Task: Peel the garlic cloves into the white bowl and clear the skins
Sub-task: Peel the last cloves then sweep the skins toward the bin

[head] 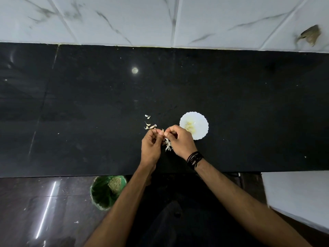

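A white scalloped bowl (201, 132) sits on the black counter with several pale peeled cloves (190, 126) inside. Just left of it my left hand (151, 147) and my right hand (179, 139) meet fingertip to fingertip, both pinching a small garlic clove (163, 130) that is mostly hidden by the fingers. A heap of papery skins (167, 144) lies on the counter between the two hands. A few unpeeled cloves (149, 126) lie just beyond my left hand, with one more (147, 116) a little further back.
The black stone counter (89, 104) runs the full width, backed by a white marble-tiled wall (160, 20). Below the counter's near edge a green waste bin (106, 191) stands on the dark floor. A white cabinet (299, 196) stands at the lower right.
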Motion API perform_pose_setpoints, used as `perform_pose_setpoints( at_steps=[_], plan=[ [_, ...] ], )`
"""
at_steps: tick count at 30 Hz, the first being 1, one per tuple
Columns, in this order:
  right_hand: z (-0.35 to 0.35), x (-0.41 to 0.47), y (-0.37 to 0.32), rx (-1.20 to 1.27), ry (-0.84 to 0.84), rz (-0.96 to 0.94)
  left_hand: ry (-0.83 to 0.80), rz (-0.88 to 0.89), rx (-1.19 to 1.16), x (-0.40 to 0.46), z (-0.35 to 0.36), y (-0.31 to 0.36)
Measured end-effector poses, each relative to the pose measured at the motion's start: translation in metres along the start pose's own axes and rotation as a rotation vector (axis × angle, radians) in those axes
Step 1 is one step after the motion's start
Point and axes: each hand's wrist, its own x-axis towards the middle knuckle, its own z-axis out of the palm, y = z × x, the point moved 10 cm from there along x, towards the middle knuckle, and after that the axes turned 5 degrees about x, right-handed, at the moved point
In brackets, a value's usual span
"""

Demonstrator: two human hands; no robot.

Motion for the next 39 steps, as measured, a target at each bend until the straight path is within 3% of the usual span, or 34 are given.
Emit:
perform_pose_setpoints(
  at_steps=[15, 24, 31, 35, 39],
  plan=[
    [-0.022, -0.017, 0.007, 0.017, -0.019, -0.145, 0.203, -0.043, -0.208, -0.035, 0.019, -0.011],
    [-0.024, -0.031, 0.000, 0.093, 0.159, -0.225, 0.083, -0.110, -0.322, -0.023, 0.020, -0.011],
    [-0.029, -0.032, 0.018, 0.235, 0.247, -0.086, -0.051, -0.094, -0.231, -0.018, 0.021, -0.008],
    [-0.032, -0.029, 0.018, 0.320, 0.183, -0.094, -0.055, -0.105, -0.274, -0.014, 0.022, -0.008],
    [-0.041, -0.026, 0.016, 0.241, 0.169, -0.122, -0.102, -0.086, -0.293, -0.014, 0.031, -0.005]
  ],
)
